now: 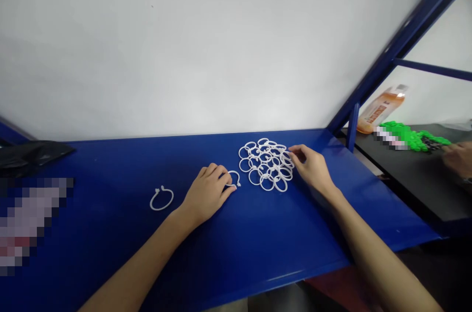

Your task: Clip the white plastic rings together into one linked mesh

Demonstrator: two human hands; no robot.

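My left hand (207,192) rests on the blue tabletop, thumb and fingers closed on a white open plastic ring (237,174) that looks like a shower curtain ring. Just right of it lies a pile of similar white rings (266,167), overlapping one another. At the pile's right edge is my right hand (312,167), its thumb and forefinger closed together on a ring there; the exact grip is partly hidden. Left of my left hand, a single ring (161,200) lies apart, its gap with two knobbed ends facing the back.
The blue table (228,253) meets a pale wall. Black plastic (33,155) lies at the left. Beyond a blue frame post (353,125), a dark table holds a bottle (383,108) and green pieces (400,134); another person's hand (459,159) is there.
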